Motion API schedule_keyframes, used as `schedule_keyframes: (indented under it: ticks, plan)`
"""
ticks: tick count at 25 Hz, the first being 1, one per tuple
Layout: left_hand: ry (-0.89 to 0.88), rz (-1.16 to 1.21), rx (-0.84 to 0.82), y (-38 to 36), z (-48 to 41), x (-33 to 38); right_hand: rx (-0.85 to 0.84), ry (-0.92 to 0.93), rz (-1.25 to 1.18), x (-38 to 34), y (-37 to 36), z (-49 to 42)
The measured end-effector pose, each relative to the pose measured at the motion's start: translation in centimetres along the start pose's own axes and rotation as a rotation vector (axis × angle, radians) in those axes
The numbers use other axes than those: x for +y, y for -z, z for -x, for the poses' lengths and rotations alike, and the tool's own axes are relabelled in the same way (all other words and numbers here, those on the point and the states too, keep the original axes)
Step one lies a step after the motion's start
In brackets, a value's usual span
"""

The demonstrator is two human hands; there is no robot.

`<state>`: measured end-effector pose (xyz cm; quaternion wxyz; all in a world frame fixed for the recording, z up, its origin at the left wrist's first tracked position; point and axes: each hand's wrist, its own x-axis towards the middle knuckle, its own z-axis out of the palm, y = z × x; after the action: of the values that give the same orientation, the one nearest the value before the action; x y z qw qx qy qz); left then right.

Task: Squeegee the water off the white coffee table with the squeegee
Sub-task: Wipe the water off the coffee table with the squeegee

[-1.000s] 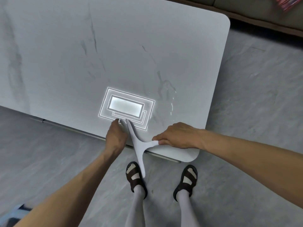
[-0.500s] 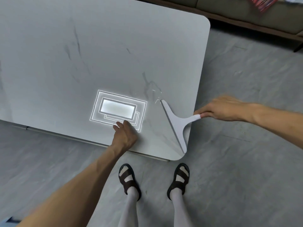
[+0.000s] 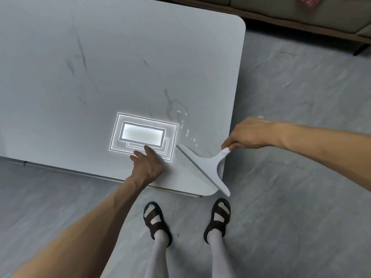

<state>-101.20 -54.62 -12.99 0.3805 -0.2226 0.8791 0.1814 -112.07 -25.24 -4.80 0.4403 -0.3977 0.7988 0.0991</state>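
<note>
1. Squeegee (image 3: 202, 167) rests its blade on the surface (image 3: 120, 57) at the near right corner, one end past the edge.
2. Right hand (image 3: 249, 134) grips its handle.
3. Left hand (image 3: 147, 165) lies open, fingers pressing the surface beside it.

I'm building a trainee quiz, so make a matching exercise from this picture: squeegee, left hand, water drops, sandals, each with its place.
1 squeegee
2 left hand
3 water drops
4 sandals

A on the floor
B resting on the coffee table beside the light reflection
C held by the right hand
D on the table, just past the squeegee

Pairs: 1-C, 2-B, 3-D, 4-A
</note>
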Motion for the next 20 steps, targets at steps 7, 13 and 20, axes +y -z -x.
schedule_keyframes:
  ticks: [7,13,20]
  plan:
    - [-0.008,0.05,0.02,0.1,-0.3,-0.4,0.081,-0.077,0.149,3.1,4.1,2.3]
    - [0.004,0.344,0.26,1.4,1.7,-4.2,0.114,0.105,0.007,-5.8,4.0,-3.1]
    - [-0.121,0.105,0.258,2.3,0.3,-1.7,0.167,-0.002,-0.197,-3.8,2.0,-6.2]
